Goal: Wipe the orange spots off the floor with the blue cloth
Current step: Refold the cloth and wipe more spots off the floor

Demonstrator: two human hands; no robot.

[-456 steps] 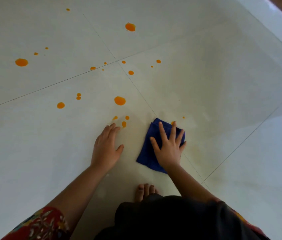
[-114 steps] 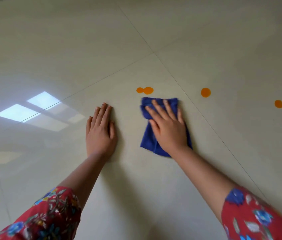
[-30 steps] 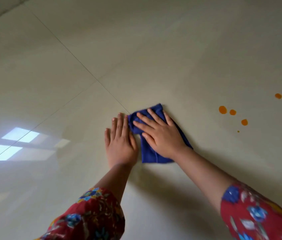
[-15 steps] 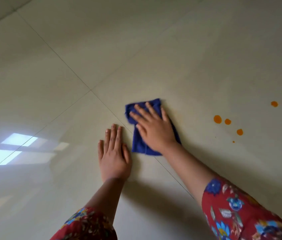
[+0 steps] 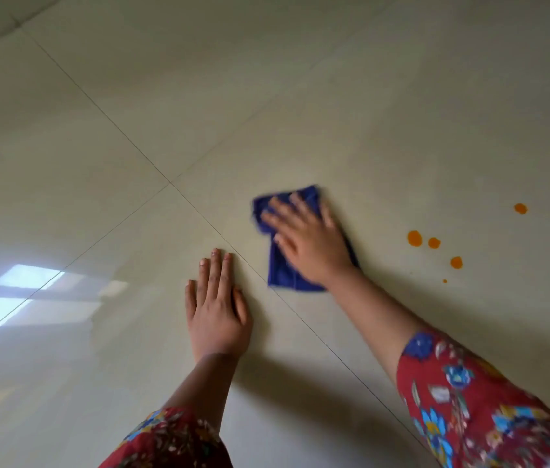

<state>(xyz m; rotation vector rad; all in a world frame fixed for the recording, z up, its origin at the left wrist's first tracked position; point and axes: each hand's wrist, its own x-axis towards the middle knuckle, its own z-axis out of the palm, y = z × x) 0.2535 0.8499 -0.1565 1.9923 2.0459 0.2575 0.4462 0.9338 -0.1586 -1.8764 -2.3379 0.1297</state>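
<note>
The folded blue cloth (image 5: 282, 273) lies flat on the pale tiled floor (image 5: 300, 96). My right hand (image 5: 307, 241) presses down on it with straight, spread fingers and looks blurred. My left hand (image 5: 217, 310) rests flat on the floor to the left of the cloth, fingers straight and together, apart from the cloth. A cluster of orange spots (image 5: 414, 238) sits on the floor to the right of the cloth, with one more orange spot (image 5: 520, 208) farther right.
Thin tile joints cross just left of the cloth (image 5: 170, 183). A bright window reflection (image 5: 13, 292) shines on the floor at the left. Red floral sleeves cover both forearms at the bottom of the view.
My right hand has slid the cloth to the right, away from my left hand and closer to the orange spots. My left hand has stayed planted on the floor.
</note>
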